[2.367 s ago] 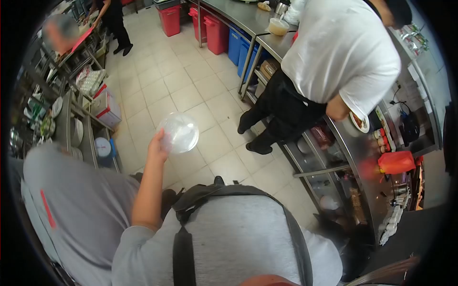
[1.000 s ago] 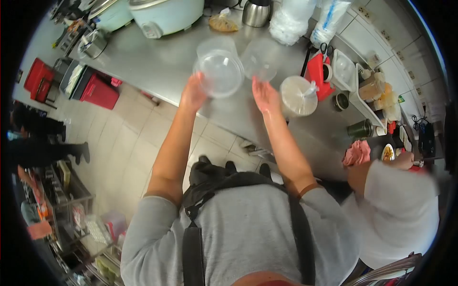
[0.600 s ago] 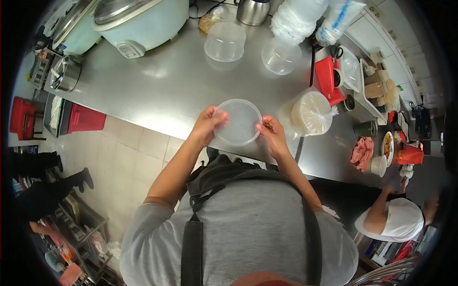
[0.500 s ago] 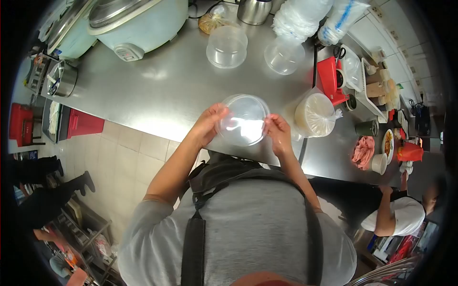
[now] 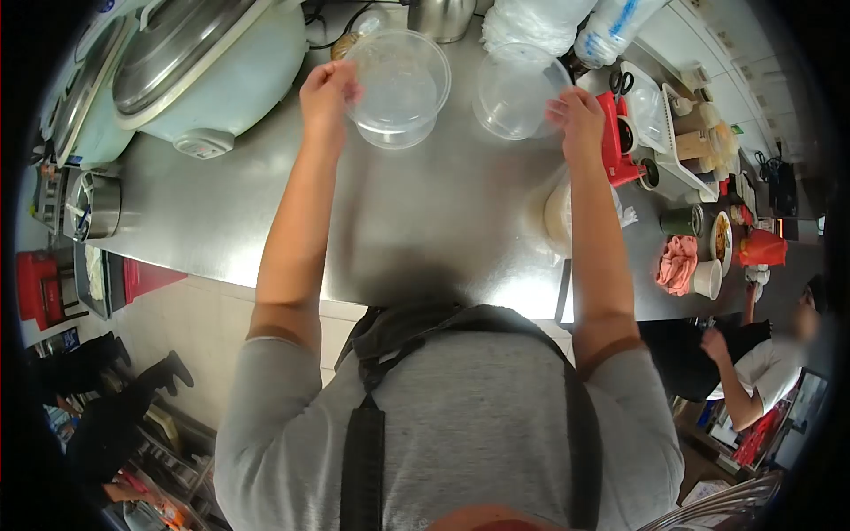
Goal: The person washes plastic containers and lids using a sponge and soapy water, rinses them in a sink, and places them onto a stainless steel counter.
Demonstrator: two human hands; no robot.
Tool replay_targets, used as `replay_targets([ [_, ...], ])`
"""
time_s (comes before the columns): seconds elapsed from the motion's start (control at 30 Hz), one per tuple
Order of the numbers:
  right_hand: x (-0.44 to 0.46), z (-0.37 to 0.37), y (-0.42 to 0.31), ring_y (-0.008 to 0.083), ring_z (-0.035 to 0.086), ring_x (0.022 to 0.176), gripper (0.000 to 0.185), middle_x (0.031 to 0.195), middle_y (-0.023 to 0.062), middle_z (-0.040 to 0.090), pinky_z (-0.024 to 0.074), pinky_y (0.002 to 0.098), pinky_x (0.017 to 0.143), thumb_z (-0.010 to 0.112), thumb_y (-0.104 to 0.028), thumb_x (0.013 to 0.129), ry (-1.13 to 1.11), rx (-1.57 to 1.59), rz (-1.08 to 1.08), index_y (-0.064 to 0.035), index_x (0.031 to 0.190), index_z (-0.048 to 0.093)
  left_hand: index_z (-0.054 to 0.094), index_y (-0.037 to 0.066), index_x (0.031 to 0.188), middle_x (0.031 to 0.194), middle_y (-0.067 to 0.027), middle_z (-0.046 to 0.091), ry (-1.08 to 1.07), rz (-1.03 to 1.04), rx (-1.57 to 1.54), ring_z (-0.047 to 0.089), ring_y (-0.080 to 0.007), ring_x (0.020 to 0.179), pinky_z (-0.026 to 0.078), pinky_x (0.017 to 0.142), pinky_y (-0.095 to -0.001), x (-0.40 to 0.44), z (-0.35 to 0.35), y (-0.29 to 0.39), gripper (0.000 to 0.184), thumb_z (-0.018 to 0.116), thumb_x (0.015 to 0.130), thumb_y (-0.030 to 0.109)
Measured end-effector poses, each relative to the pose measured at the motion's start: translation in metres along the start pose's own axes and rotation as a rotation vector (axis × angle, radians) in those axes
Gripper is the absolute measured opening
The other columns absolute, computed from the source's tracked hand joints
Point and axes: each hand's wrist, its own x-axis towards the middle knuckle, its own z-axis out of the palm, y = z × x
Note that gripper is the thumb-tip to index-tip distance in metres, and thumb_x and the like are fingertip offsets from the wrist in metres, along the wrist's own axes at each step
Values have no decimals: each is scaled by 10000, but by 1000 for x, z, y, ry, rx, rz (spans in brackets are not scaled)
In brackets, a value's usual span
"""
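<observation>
At the far side of the steel counter, my left hand (image 5: 328, 97) pinches the left rim of a clear round plastic lid (image 5: 400, 71). This lid lies over or just above a clear plastic tub (image 5: 394, 137); I cannot tell whether they touch. My right hand (image 5: 577, 119), slightly blurred, grips the right edge of a second clear lid (image 5: 524, 84). Under it is another clear tub (image 5: 492, 128), mostly covered. A knotted plastic bag with pale contents (image 5: 558, 212) stands partly hidden behind my right forearm.
Large rice cookers (image 5: 212, 80) stand at the left back, near a steel canister (image 5: 96, 205). A metal jug (image 5: 440, 18) and wrapped plastic stacks (image 5: 536, 22) line the back. A red device (image 5: 613, 142) and pink cloth (image 5: 677, 264) are right. A co-worker (image 5: 761, 372) stands at the right.
Both hands have moved forward and apart from the counter's near edge. The clear round plastic they held together is now two separate pieces, one in each hand over a tub.
</observation>
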Motion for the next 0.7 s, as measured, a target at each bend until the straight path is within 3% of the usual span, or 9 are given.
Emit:
replay_targets([
  [0.07,45,-3,35,243,621,831,239,866,97,582,529,368,721,640,-126,805,50,-177,23,-19,1005,564,593,10,939,813,-39,605,30,57,256,594,-152,726,497,678,-281,26,0,-29,239,711,801,165],
  [0.13,68,2,52,332,573,1021,408,1066,174,561,482,432,849,703,-191,721,373,-1087,-361,-88,1097,583,598,7,952,812,-35,608,161,230,745,575,-160,717,473,679,-284,40,4,-45,319,766,729,163],
  [0.17,79,3,50,332,573,1021,408,1066,174,561,482,432,849,703,-191,721,376,-1087,-361,-88,1097,583,608,14,983,844,-47,621,234,278,842,569,-159,751,466,707,-283,37,7,-48,359,788,706,157],
  [0.23,91,0,45,371,476,1157,527,1270,227,440,413,435,961,719,-216,668,-179,-802,-457,-181,1176,585,611,22,989,880,-51,624,180,114,651,572,-153,779,466,718,-281,28,15,-46,357,784,714,170],
  [0.27,88,-1,43,371,476,1157,527,1270,227,440,413,435,961,719,-216,668,-178,-801,-444,-181,1176,585,614,30,995,915,-55,627,135,-49,457,575,-146,806,466,728,-278,21,20,-44,355,780,721,182],
  [0.4,89,-7,23,356,439,1200,568,1294,219,424,404,394,984,724,-208,661,-366,-1004,-420,-204,1211,583,590,67,1063,855,0,580,-1,-126,434,548,-120,743,424,645,-259,9,39,-47,378,746,770,247],
  [0.5,124,-35,31,358,416,1231,565,1245,215,468,368,390,1025,721,-203,663,-505,-1051,-404,-192,1211,586,592,41,1062,970,-29,612,8,-127,540,583,-142,832,473,715,-283,12,60,-65,381,756,764,212],
  [0.6,120,-50,22,369,363,1291,593,1296,231,446,315,387,1069,728,-218,676,-635,-1046,-435,-179,1245,568,551,39,1187,1098,-67,606,-63,-289,341,581,-187,978,460,832,-305,-3,97,-49,504,755,774,241],
  [0.7,97,-57,-8,335,256,1374,650,1450,219,315,223,379,1114,752,-272,739,-606,-1132,-410,-209,1334,498,529,50,1262,1236,-68,533,-70,-91,425,472,-192,1162,361,962,-302,-4,93,-56,551,704,821,327],
])
